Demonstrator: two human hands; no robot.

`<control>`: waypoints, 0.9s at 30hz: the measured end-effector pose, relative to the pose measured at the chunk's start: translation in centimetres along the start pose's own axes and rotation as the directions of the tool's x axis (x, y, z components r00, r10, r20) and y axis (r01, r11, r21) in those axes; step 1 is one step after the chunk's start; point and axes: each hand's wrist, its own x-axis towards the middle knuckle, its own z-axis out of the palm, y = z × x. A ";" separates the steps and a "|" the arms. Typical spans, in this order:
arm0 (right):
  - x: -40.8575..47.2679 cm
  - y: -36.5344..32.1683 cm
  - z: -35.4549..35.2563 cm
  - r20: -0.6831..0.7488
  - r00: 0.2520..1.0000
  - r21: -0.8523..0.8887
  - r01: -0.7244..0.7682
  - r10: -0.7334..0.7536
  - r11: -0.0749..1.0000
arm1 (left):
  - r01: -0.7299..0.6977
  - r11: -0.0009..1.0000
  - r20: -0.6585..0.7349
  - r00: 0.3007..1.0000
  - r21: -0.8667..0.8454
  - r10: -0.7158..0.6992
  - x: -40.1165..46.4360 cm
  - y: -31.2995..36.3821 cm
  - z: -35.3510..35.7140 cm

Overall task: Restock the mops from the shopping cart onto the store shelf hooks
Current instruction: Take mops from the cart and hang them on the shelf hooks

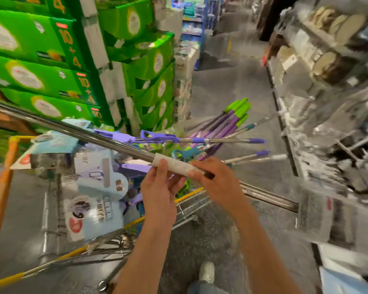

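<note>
Store aisle, grey speckled floor (221,98) | green cartons (36,66) stacked left | left hand (159,187) and right hand (217,179) both pinch white grip of steel mop pole (77,130), slanting over wire shopping cart (179,211) | purple-handled mops (225,128) inside cart

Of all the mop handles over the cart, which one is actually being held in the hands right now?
The steel mop handle with the white grip, slanting from upper left: left hand and right hand both grip its white end. The purple-tipped handles lie untouched in the cart.
</note>
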 end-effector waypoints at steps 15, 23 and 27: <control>-9.9 5.9 -9.9 -0.152 0.955 0.272 -0.208 0.255 0.939 | 0.123 0.966 0.331 0.923 0.227 -0.196 -5.7 -8.1 7.5; -17.1 10.6 -16.1 -0.324 0.849 0.372 -0.291 0.417 0.881 | 0.083 0.932 0.532 0.802 0.352 -0.272 -11.3 -14.1 13.6; -21.0 12.6 -19.0 -0.423 0.758 0.452 -0.298 0.497 0.841 | 0.004 0.909 0.621 0.729 0.416 -0.287 -14.5 -17.6 17.0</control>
